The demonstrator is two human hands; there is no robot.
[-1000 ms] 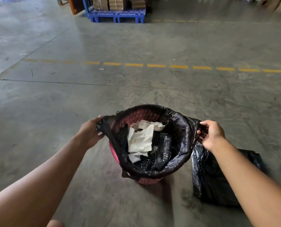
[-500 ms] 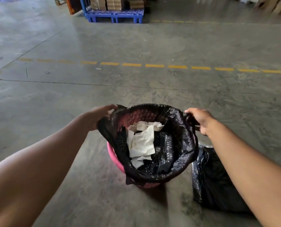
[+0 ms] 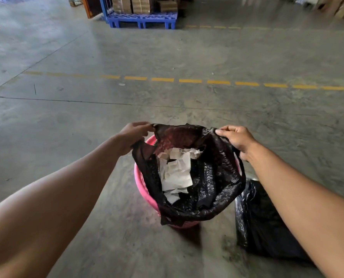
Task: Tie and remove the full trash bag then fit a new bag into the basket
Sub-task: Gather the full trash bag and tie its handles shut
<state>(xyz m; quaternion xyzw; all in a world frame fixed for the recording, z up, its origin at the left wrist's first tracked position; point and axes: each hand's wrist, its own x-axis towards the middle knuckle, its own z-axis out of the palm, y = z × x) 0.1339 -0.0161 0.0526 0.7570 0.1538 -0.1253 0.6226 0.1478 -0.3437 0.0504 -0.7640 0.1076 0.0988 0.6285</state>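
Both hands, left (image 3: 134,135) and right (image 3: 236,138), pinch the far rim of the crinkled black plastic trash bag (image 3: 211,181) in the round pink basket (image 3: 142,183). Gather edges inward evenly before knotting, keeping the crumpled white paper (image 3: 177,173) inside.

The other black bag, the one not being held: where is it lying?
In the head view, the spare bag lies on the concrete floor at lower right, just right of the pink basket, partly hidden under the right forearm.
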